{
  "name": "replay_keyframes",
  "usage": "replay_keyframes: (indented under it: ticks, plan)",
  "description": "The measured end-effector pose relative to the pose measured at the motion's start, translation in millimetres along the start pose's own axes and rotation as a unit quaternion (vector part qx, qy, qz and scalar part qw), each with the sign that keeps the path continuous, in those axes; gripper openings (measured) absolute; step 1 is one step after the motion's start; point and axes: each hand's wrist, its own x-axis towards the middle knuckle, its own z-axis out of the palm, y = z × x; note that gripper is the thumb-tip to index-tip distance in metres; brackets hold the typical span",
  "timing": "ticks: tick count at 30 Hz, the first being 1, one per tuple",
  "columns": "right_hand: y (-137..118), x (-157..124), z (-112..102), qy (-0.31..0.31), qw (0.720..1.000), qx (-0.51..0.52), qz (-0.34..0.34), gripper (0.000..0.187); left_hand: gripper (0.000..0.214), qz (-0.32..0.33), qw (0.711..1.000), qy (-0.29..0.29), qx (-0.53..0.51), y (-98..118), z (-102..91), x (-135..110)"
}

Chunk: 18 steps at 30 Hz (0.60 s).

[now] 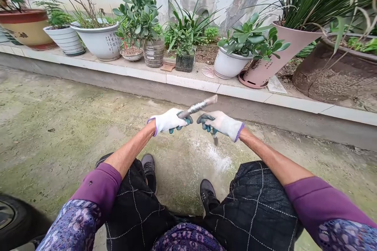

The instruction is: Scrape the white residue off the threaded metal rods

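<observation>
My left hand, in a white glove with dark green-blue fingertips, is closed around one end of a short grey-brown stick. The stick slants up to the right, and its middle is whitish and rough. Close beside it on the right is my right hand, gloved the same way, with its fingers curled. From under that hand pokes the dark end of a small tool; the rest of it is hidden, so its kind does not show. White flakes lie scattered on the concrete below the hands.
Beyond the hands runs a low tiled ledge bearing several potted plants, among them a white pot and a tall pink pot. My shoes stand on the concrete ground. A tyre is at the lower left.
</observation>
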Motion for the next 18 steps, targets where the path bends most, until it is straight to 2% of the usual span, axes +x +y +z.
replay_keyframes:
  ticks: [3,5,7,10,12,14,18]
  plan:
    - [-3.9,-0.9,7.5,-0.003,0.997,-0.08,0.001,0.03,0.034,0.016,0.998,0.051,0.031,-3.0,-3.3,11.7]
    - [-6.3,-3.2,7.9,0.004,0.989,-0.144,-0.034,0.028,0.033,0.004,0.984,0.11,0.137,-9.1,-8.0,21.2]
    - [-8.8,-5.8,4.1,0.029,0.979,-0.19,-0.072,0.027,0.03,0.0,0.945,0.145,0.292,-15.8,-12.1,29.1]
    - [-10.8,-6.2,-7.9,0.099,0.972,-0.205,-0.065,0.028,0.034,0.007,0.881,0.145,0.45,-21.5,-12.3,35.4]
    - [-8.7,-2.6,-17.0,0.131,0.971,-0.191,-0.053,0.028,0.036,0.028,0.867,0.108,0.485,-21.0,-8.8,35.8]
    - [-3.4,2.8,-24.3,0.146,0.974,-0.167,-0.049,0.028,0.034,0.053,0.875,0.067,0.477,-18.2,-4.1,33.7]
    - [10.2,10.6,-30.0,0.128,0.986,-0.098,-0.035,0.026,0.02,0.036,0.954,0.01,0.298,-9.8,3.8,22.1]
